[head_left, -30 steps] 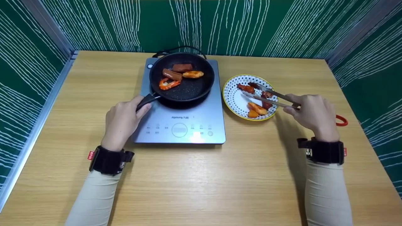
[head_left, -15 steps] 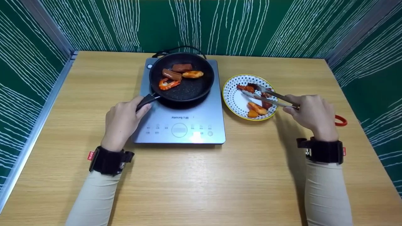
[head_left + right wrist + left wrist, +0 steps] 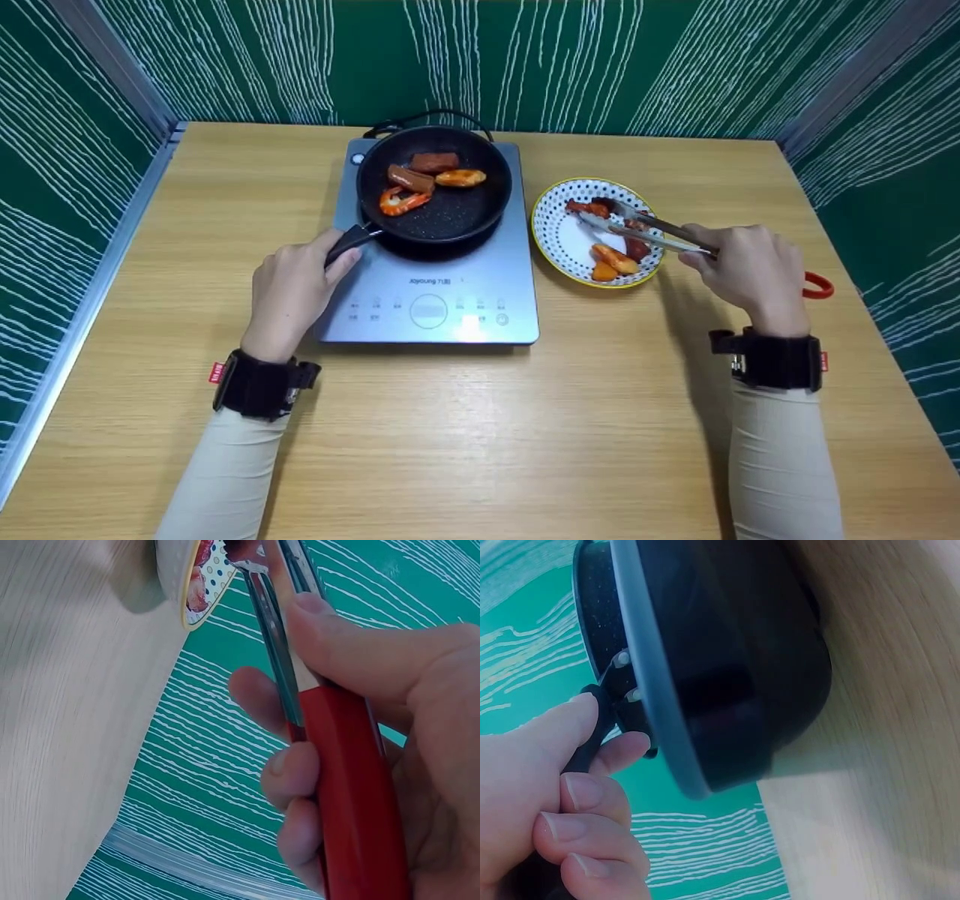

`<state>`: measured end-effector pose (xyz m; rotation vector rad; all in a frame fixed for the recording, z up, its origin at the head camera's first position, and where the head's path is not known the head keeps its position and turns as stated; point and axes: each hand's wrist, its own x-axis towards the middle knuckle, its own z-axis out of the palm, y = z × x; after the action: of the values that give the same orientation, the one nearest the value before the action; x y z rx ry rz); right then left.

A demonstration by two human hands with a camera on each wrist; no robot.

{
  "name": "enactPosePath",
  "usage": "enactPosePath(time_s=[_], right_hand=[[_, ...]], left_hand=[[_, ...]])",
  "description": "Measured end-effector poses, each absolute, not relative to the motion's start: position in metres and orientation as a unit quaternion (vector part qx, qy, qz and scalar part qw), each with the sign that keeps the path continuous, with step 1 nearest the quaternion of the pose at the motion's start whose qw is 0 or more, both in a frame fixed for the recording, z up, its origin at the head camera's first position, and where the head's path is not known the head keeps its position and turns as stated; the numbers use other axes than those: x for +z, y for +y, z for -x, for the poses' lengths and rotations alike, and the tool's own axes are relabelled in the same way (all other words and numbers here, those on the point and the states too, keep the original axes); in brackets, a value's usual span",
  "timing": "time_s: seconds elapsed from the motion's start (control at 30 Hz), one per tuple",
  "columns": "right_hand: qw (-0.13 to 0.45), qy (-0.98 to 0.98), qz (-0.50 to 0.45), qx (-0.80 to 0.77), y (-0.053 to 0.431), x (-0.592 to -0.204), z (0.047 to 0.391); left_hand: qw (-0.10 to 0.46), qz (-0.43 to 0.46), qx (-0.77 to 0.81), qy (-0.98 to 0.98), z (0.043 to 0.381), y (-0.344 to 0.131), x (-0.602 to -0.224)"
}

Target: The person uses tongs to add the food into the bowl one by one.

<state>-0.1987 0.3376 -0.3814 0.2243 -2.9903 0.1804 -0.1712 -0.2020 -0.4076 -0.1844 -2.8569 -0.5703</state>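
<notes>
My left hand (image 3: 300, 289) grips the black handle (image 3: 352, 244) of a frying pan (image 3: 450, 217) on an induction cooker. In the left wrist view its fingers (image 3: 604, 832) curl round that handle. Two brown sausage pieces, a shrimp (image 3: 403, 201) and a golden oblong piece (image 3: 460, 178) lie in the pan. My right hand (image 3: 754, 270) holds metal tongs (image 3: 667, 232) with red grips (image 3: 349, 787). Their tips are over a dotted, yellow-rimmed plate (image 3: 553, 247), around a reddish-brown piece of meat (image 3: 589, 209). Other food lies on the plate's right side, partly behind the tongs.
The silver induction cooker (image 3: 427, 300) stands just left of the plate, its touch panel toward me. A black cable (image 3: 450, 112) loops behind it. Green walls with white streaks (image 3: 525, 67) border the wooden table (image 3: 480, 435) at the back and sides.
The arms of the tongs have drawn closer together around the meat piece on the plate. The left hand and the pan have stayed in place.
</notes>
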Motion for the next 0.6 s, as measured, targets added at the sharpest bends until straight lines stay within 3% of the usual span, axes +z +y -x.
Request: enactPosePath(time_s=[0.3,0.6], right_hand=[[0.094,-0.990,-0.058,0.087,0.337,-0.378,0.196],[0.157,-0.978,-0.074,0.116,0.320,-0.368,0.190]], left_hand=[[0.115,0.064,-0.193,-0.972,0.172,-0.202,-0.408],[0.112,0.063,-0.193,-0.973,0.172,-0.202,-0.408]])
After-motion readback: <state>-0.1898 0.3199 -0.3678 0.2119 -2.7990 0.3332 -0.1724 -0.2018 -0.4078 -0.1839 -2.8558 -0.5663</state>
